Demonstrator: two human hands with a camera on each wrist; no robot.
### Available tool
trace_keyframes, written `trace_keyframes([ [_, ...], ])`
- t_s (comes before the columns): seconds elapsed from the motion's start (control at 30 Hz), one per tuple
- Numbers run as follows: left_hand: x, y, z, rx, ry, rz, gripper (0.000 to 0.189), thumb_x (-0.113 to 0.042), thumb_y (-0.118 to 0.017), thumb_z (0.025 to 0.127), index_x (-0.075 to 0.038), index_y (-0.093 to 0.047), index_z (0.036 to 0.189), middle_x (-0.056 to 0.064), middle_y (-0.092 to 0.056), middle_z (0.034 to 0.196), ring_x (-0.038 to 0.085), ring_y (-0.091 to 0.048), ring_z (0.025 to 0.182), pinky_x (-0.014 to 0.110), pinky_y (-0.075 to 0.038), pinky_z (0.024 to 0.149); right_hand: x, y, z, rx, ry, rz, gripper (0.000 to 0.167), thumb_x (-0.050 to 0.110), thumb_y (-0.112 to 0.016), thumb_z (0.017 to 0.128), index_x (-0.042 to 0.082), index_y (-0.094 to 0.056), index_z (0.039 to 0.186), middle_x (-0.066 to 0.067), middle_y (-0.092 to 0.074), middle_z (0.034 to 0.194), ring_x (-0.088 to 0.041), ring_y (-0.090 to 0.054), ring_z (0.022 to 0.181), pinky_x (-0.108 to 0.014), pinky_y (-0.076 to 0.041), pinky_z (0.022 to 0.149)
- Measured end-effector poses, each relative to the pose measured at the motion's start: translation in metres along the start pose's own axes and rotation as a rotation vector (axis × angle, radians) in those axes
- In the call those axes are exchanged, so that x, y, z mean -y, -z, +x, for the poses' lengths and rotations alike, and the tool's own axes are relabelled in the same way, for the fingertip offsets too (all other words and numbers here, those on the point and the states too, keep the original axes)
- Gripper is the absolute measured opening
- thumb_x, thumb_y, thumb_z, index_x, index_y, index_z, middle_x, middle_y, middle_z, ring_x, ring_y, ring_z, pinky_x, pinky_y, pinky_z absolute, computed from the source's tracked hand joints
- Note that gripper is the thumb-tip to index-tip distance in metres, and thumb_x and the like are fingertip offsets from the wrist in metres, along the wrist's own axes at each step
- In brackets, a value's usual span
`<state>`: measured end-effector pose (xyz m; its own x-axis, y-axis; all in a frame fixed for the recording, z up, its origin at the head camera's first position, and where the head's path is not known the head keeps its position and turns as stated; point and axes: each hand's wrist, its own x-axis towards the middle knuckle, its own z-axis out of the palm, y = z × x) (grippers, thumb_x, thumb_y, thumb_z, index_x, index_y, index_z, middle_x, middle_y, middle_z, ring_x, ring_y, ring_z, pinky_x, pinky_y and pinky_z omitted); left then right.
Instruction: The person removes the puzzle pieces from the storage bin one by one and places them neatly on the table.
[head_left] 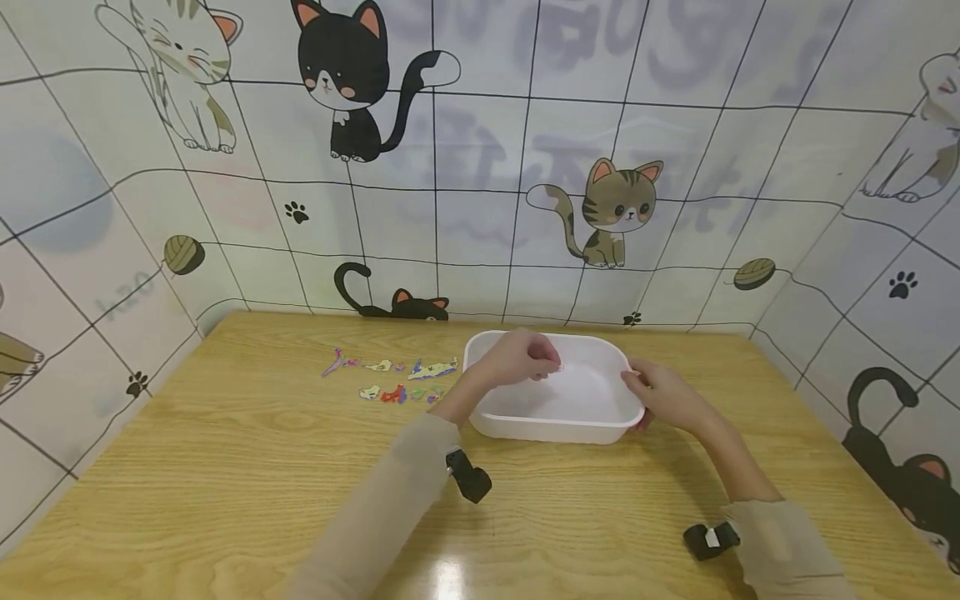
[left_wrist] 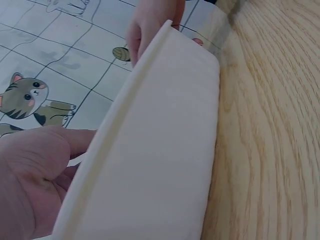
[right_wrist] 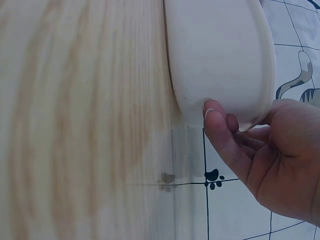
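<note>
A white plastic basin (head_left: 558, 429) sits on the wooden table in front of me. My left hand (head_left: 517, 357) reaches over its left part in the head view, fingers curled together, with a small pale piece showing at the fingertips; what it is cannot be made out. From the left wrist, the basin's outer wall (left_wrist: 145, 135) hides the fingertips of the left hand (left_wrist: 37, 180). My right hand (head_left: 663, 393) grips the basin's right end. In the right wrist view, the right hand's fingers (right_wrist: 225, 140) lie under the rim against the outer wall, thumb side toward the inside.
Left of the basin, several small, flat, colourful pieces lie in two rough rows, among them a red one (head_left: 393, 394), a yellow and blue one (head_left: 432, 369) and a purple one (head_left: 332, 362). Behind the wooden table (head_left: 262, 475) rises a wall covering (head_left: 480, 225) printed with cats.
</note>
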<state>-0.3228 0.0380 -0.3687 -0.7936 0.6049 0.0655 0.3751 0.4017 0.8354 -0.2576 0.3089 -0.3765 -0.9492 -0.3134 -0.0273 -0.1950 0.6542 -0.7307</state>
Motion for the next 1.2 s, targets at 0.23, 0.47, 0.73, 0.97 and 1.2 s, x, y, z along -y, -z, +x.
trace_keyframes([
  [0.23, 0.0, 0.017, -0.016, -0.011, -0.023, -0.038, 0.009, -0.013, -0.069, 0.097, -0.005, -0.071, 0.101, 0.013, -0.072, 0.096, 0.015, -0.065, 0.08, 0.026, -0.056, 0.073, 0.001, 0.0, -0.001, -0.001, -0.007, -0.015, 0.045, 0.013, -0.043, 0.109, -0.014, -0.036, 0.143, -0.014, -0.066, 0.083, -0.027, -0.066, 0.057, -0.039, -0.058, 0.054],
  [0.47, 0.003, 0.031, -0.03, -0.028, -0.078, -0.077, 0.011, -0.011, -0.068, 0.097, -0.001, -0.071, 0.102, 0.015, -0.071, 0.095, 0.015, -0.064, 0.078, 0.027, -0.057, 0.075, 0.001, 0.0, -0.001, -0.003, -0.006, -0.027, 0.045, 0.013, -0.044, 0.109, -0.015, -0.036, 0.143, -0.012, -0.066, 0.082, -0.026, -0.066, 0.057, -0.038, -0.058, 0.054],
  [0.73, 0.01, 0.049, -0.049, -0.074, -0.115, -0.143, 0.009, -0.007, -0.067, 0.097, 0.001, -0.07, 0.101, 0.02, -0.069, 0.096, 0.026, -0.065, 0.08, 0.034, -0.057, 0.075, 0.002, -0.001, -0.001, -0.008, -0.002, -0.028, 0.043, 0.012, -0.044, 0.109, -0.016, -0.038, 0.141, -0.011, -0.064, 0.081, -0.026, -0.066, 0.056, -0.039, -0.058, 0.054],
  [0.97, 0.018, 0.068, -0.072, -0.138, -0.081, -0.145, 0.009, -0.008, -0.068, 0.096, 0.0, -0.071, 0.1, 0.01, -0.069, 0.088, 0.024, -0.064, 0.078, 0.036, -0.056, 0.073, 0.002, -0.002, -0.001, -0.009, -0.006, -0.045, 0.044, 0.016, -0.045, 0.109, -0.014, -0.039, 0.141, -0.011, -0.064, 0.081, -0.024, -0.066, 0.057, -0.039, -0.058, 0.055],
  [1.2, 0.034, 0.087, -0.095, -0.188, -0.036, -0.192, 0.013, -0.01, -0.069, 0.096, 0.001, -0.071, 0.103, 0.012, -0.069, 0.09, 0.038, -0.061, 0.082, 0.031, -0.054, 0.07, 0.001, -0.002, -0.001, -0.007, -0.007, -0.039, 0.045, 0.017, -0.044, 0.109, -0.014, -0.038, 0.141, -0.01, -0.064, 0.08, -0.024, -0.066, 0.057, -0.038, -0.058, 0.054],
])
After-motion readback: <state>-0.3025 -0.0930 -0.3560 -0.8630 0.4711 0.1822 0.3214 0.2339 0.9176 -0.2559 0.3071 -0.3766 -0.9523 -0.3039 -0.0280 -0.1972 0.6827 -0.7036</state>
